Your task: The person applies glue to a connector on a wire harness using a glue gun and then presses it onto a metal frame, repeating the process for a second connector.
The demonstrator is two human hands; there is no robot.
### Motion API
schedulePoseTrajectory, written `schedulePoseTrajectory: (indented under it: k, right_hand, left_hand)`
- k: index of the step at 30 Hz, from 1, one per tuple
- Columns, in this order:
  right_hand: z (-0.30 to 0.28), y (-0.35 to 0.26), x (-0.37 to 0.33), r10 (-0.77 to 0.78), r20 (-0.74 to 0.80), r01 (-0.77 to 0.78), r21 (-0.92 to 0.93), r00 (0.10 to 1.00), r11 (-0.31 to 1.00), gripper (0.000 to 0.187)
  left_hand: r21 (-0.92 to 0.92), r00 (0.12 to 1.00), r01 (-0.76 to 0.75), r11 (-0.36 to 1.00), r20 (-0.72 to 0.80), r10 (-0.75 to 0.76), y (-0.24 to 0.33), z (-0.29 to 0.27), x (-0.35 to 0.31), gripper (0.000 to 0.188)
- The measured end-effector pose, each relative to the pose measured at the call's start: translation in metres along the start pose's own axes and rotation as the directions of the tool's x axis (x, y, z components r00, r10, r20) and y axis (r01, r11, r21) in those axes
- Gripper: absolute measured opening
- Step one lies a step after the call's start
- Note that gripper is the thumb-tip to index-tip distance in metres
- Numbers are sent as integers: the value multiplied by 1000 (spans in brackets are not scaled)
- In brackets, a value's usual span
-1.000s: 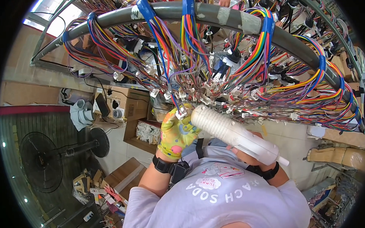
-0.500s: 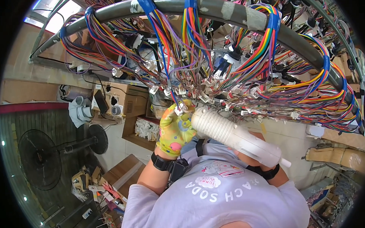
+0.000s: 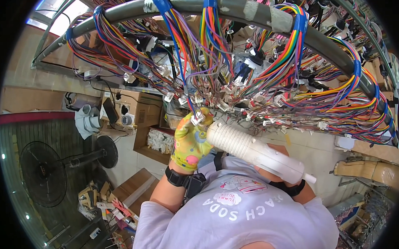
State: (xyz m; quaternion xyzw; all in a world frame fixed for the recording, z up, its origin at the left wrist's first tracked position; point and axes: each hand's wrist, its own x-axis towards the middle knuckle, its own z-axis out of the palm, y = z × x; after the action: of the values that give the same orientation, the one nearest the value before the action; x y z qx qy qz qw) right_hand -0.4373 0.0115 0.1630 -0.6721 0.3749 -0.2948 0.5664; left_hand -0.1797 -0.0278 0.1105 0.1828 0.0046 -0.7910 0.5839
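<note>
My left hand (image 3: 191,144), in a yellow glove with coloured dots, is closed in a pinch on a small white connector (image 3: 196,119). Blue and red wires run up from this connector to a hanging bundle. A white cylindrical tool (image 3: 257,151), ribbed at one end and with a thin tip at the other, slants across in front of my chest. Its ribbed end comes close to my left fingers. Behind the tool, my right hand (image 3: 277,149) appears to grip it; most of those fingers are hidden.
A thick dark curved pipe (image 3: 230,7) overhead carries several wire bundles (image 3: 289,51) with white connectors. On the left stand a black fan (image 3: 43,171) and cardboard boxes (image 3: 135,111). A wooden tray (image 3: 158,143) holds white parts.
The white tool has shifted slightly left and down, its ribbed end now nearer my left hand. My left hand keeps its place with the connector.
</note>
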Motion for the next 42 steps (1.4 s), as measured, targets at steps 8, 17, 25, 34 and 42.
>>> schedulePoseTrajectory:
  k: [8, 17, 25, 34, 42]
  right_hand:
    - [-7, -5, -1, 147, -24, -147, -6, 989, 989, 44]
    - [-3, -1, 2, -102, -117, 78, -193, 988, 978, 30]
    - [-3, 4, -13, 24, -167, -12, 68, 986, 998, 46]
    - [-9, 2, -27, 63, -238, -24, 164, 969, 986, 45]
    - [-37, 4, -35, 148, -68, -144, 65, 987, 987, 45]
  left_hand:
    - [246, 984, -69, 967, -145, 107, -3, 14, -6, 44]
    - [-49, 991, 57, 997, -119, -62, -3, 23, -4, 44]
    - [28, 991, -111, 993, 77, 109, 3, 14, 19, 40]
    - [70, 956, -221, 973, -181, 230, 5, 25, 40, 24]
    - [188, 994, -70, 980, -72, 84, -26, -24, 27, 38]
